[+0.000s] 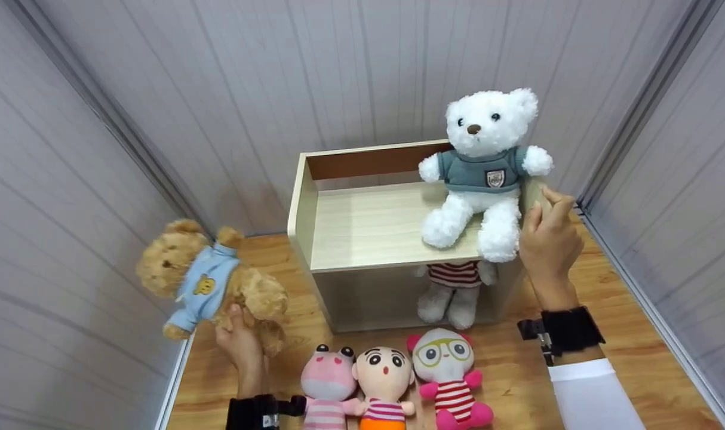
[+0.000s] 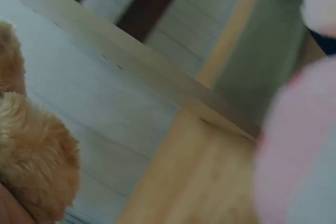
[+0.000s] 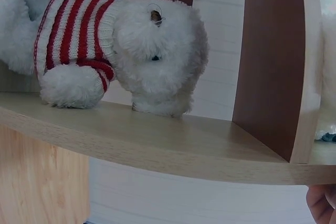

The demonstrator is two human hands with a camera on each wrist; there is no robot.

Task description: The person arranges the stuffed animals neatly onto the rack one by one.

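My left hand (image 1: 241,349) holds a brown teddy bear (image 1: 207,280) in a light blue hoodie by its lower body, tilted in the air left of the shelf; its fur (image 2: 39,156) shows in the left wrist view. With curled fingers, my right hand (image 1: 552,242) grips the right side panel of the small wooden shelf (image 1: 368,224). A white teddy bear (image 1: 479,134) in a grey-green sweater sits on the upper level, right beside that hand. Below it, another white bear (image 3: 157,51) in a red-and-white striped sweater sits in the lower compartment, its head hidden in the head view.
On the wooden floor (image 1: 613,352) before the shelf lie a pink frog doll (image 1: 328,376), a boy doll (image 1: 384,376) and a pink-and-grey panda doll (image 1: 446,364) with yellow glasses. Pale panel walls (image 1: 249,89) stand behind and on both sides.
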